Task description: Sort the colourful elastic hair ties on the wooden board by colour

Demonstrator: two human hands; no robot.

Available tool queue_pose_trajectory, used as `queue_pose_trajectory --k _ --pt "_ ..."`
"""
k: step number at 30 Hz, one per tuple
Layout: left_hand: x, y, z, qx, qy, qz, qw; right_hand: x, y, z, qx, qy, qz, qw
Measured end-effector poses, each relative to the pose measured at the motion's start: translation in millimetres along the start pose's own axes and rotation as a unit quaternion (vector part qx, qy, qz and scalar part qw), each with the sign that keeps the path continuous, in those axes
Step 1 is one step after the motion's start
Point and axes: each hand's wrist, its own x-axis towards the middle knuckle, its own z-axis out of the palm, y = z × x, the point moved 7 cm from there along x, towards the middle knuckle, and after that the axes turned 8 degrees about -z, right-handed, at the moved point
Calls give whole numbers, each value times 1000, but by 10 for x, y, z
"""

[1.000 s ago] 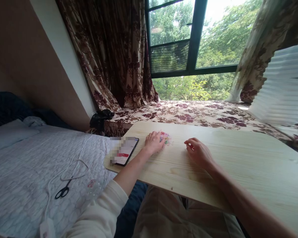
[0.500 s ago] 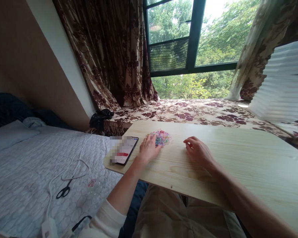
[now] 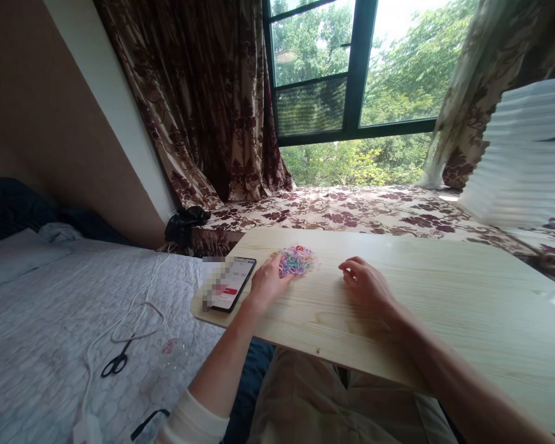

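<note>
A loose heap of small, thin, multicoloured rubber bands [image 3: 300, 261] lies on the pale wooden table [image 3: 324, 320]. My left hand [image 3: 269, 282] rests at the heap's left edge. Its thumb and fingers are apart, with the fingertips touching the nearest bands. To the right of the heap, my right hand [image 3: 366, 283] lies on its side on the tabletop, fingers loosely curled in toward the thumb. Nothing shows in it, though the palm is turned from view. A phone [image 3: 234, 285] with a timer on its screen lies left of my left hand.
On the quilted bed [image 3: 41, 320] at left lie black-handled scissors [image 3: 115, 364], a white cable [image 3: 136, 336] and a clear plastic bag [image 3: 173, 351]. Beyond the table is a floral-covered window ledge [image 3: 346, 213]. White ridged sheeting [image 3: 527, 154] stands at the right.
My left hand has drawn back leftward and toward me from on top of the rubber bands, uncovering most of the heap. My right hand has stayed nearly still.
</note>
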Motion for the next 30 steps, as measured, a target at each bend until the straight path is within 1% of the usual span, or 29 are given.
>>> queue_pose_trajectory --k 4,7,11,14,17,23,30 --pt "-147 -35 -31 3 28 -2 1000 -1 -17 23 4 -10 -1 1000" --pt "-214 31 -12 10 39 3 999 -3 -41 39 6 -18 -2 1000" --pt "-154 185 2 22 44 24 999 -9 -58 44 5 -22 -5 1000" --pt "-70 248 10 31 36 41 998 -12 -60 51 4 -22 -6 1000" --pt "-29 243 30 36 30 43 998 -13 -62 58 4 -21 -7 1000" --pt "-42 212 72 29 39 39 998 -17 -63 55 5 -20 -11 1000" --pt "-19 206 61 19 51 42 998 -16 -73 55 7 -22 -15 1000"
